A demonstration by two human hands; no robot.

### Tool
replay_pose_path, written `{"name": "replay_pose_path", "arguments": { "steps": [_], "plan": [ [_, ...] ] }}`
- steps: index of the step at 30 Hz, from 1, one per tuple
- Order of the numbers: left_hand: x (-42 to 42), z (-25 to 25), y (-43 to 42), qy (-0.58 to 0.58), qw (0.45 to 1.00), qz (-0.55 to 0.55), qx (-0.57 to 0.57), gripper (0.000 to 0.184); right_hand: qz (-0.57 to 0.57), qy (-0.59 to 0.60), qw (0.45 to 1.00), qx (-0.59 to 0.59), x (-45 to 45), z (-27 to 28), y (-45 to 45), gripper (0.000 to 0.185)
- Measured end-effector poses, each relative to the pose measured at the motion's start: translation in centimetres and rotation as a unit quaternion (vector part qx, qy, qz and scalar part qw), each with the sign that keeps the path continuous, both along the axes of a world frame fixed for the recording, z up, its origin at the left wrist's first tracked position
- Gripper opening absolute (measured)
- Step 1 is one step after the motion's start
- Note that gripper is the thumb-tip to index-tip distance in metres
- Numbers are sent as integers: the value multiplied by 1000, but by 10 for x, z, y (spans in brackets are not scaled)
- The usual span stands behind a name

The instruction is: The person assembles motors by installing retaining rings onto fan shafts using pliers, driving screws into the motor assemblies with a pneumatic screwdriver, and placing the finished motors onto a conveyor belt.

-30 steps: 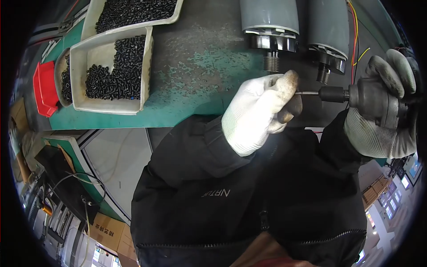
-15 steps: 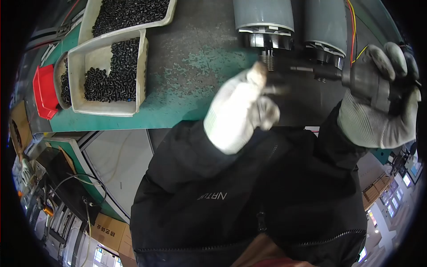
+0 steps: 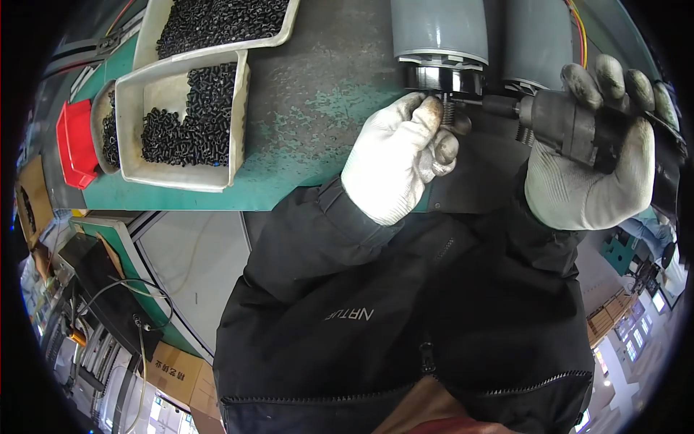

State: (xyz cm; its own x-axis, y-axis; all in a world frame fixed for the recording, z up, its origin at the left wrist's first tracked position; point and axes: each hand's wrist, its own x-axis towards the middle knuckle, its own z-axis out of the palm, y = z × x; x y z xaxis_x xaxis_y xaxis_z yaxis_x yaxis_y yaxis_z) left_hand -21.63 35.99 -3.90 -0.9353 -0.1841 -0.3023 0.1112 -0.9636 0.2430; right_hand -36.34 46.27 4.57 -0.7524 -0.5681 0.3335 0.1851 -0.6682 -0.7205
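Compared with a second ago, the left hand (image 3: pixel 383 166) is shifted toward ten o'clock, fingertips now at the left grey cylinder's threaded shaft (image 3: pixel 449 114). The right hand (image 3: pixel 578 195) carries the power driver (image 3: pixel 564 124) between ten and eleven o'clock, its bit (image 3: pixel 471 102) now just beside that shaft.

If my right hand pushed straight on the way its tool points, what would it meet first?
Probably the threaded shaft, right at the end of the tool, with your left hand just beyond; depth is unclear.
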Motion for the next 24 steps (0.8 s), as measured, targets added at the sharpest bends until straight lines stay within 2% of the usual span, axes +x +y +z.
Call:
{"name": "replay_pose_path", "arguments": {
  "steps": [8,12,13,15,16,17,19,20,24],
  "plan": [
    [-1,1,0,-15,998,-7,-60,16,43,4,999,-17,-7,-13,7,24],
    [-2,4,2,-30,996,1,-87,16,26,-5,999,27,9,-6,-2,22],
    [-3,5,2,-27,996,1,-85,16,21,10,1000,-15,1,-15,-5,23],
    [-2,5,1,-26,995,-9,-93,17,-101,152,975,123,3,-10,-1,25],
    [-3,7,-1,-25,995,-16,-96,18,-186,209,943,178,1,-6,4,26],
    [-5,12,1,-60,993,-6,-102,20,-284,281,883,245,-5,4,15,28],
    [-5,23,2,-144,956,-25,-256,20,-467,426,654,415,-37,29,58,35],
    [-3,27,3,-189,925,-37,-327,20,-532,443,591,414,-61,29,78,34],
    [-10,40,19,-305,774,7,-554,30,-609,501,404,464,-179,24,186,33]
  ]
}}
